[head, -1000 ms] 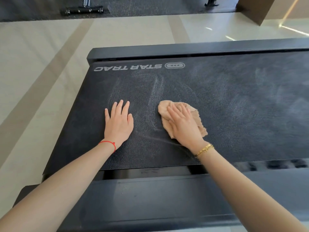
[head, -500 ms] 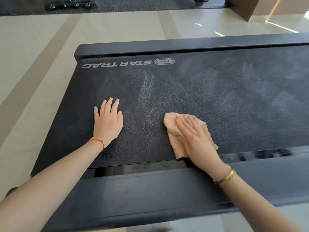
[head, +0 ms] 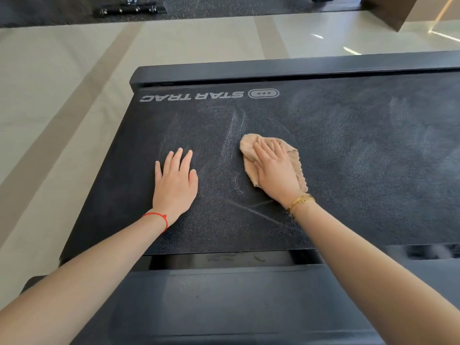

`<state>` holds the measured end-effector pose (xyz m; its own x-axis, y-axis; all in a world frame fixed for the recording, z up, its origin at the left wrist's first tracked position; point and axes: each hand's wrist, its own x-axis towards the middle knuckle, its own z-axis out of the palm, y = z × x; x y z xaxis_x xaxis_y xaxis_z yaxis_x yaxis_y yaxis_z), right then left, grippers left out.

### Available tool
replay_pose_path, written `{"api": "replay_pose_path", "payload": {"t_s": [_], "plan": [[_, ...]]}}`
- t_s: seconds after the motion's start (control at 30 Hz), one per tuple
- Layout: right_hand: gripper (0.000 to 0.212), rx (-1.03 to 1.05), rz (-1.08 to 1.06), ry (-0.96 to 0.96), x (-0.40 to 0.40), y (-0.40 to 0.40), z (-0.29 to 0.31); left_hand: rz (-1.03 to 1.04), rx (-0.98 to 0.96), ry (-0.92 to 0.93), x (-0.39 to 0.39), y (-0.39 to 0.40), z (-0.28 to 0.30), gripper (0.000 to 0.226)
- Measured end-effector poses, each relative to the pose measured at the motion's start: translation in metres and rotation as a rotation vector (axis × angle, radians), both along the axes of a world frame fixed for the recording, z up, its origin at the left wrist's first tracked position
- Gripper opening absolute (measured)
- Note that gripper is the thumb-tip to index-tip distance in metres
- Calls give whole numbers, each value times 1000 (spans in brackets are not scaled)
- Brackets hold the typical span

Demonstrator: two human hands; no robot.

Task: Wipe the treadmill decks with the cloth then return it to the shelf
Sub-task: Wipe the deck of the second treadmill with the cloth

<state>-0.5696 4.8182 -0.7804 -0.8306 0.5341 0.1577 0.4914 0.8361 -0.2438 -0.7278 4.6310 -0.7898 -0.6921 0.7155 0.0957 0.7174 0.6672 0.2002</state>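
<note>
My right hand point(head: 275, 174) has swept the cloth point(head: 250, 145) back up the treadmill deck point(head: 361, 158), away from the near edge it reached half a second ago, to beside my left hand point(head: 175, 181), fingers flat on the fabric.

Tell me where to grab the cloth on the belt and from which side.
Pinch the bunched far edge of the cloth, the part that sticks out past the right hand, coming from above. It lies flat and crumpled on the treadmill belt, so no side is raised enough to slip fingers under; gathering a fold is likely easiest.
</note>
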Motion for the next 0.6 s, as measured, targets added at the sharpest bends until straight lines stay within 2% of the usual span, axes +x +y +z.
{"api": "replay_pose_path", "payload": {"t_s": [0.2, 0.43, 0.6], "plan": [[49, -21, 125, 26, -20, 24, 1, 7, -8, 11, -1, -1, -3, 55], [50, -30, -25, -21, -99, 73, 1, 23, 12, 18, 2, 1, -2, 58], [46, -29, 40, -23, -159, 81, 3, 31, 24, -7, 2, 3, 0, 60]]}}
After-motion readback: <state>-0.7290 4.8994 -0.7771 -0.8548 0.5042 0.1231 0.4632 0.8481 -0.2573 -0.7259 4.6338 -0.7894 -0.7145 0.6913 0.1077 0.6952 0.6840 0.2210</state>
